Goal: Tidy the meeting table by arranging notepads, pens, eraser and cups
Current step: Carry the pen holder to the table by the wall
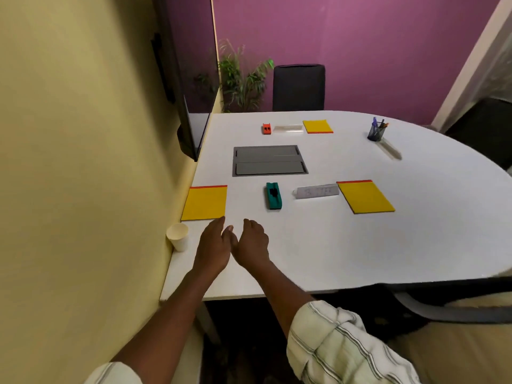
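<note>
Three yellow notepads lie on the white table (360, 250): one at the near left (205, 203), one at the right (365, 197), one at the far side (317, 126). A green eraser (273, 195) sits between the two near pads. A small orange eraser (266, 128) lies at the far side. A mesh pen holder (376, 132) with pens stands at the far right. A paper cup (178, 236) stands by the wall at the near left. My left hand (214, 245) and my right hand (252, 242) hover side by side over the table, empty, just below the near left notepad.
A grey cable hatch (269, 161) is set into the table's middle. Two clear name plates (317, 191) (288, 128) lie on the table. A wall screen (188, 106) hangs over the left edge. A black chair (299, 87) and a plant (241, 79) stand behind.
</note>
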Available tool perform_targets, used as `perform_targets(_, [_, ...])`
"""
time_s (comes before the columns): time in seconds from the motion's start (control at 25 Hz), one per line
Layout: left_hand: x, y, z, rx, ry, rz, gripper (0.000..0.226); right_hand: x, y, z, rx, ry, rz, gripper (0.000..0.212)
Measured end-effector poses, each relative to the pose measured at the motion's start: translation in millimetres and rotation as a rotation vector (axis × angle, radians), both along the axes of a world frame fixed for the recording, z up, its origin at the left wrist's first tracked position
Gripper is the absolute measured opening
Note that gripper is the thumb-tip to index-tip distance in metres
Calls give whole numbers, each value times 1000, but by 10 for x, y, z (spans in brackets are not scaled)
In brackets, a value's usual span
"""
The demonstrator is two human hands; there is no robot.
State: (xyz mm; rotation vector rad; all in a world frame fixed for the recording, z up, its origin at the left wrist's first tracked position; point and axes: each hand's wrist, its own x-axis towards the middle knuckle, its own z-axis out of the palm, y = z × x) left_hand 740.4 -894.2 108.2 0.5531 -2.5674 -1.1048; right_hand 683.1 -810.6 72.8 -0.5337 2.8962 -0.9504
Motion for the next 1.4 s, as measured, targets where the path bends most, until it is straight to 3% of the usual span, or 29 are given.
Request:
perform_targets(0.52, [641,1573,386,117,156,-94,41,983,1730,706,68,81,-91,59])
perform_targets(1.08, [816,4576,785,203,338,-270,36,1475,4737,1221,-28,245,-125,57])
perform_targets(1.4, [547,6018,967,239,351,-451,37,1370,6235,1299,-50,323,-326,58])
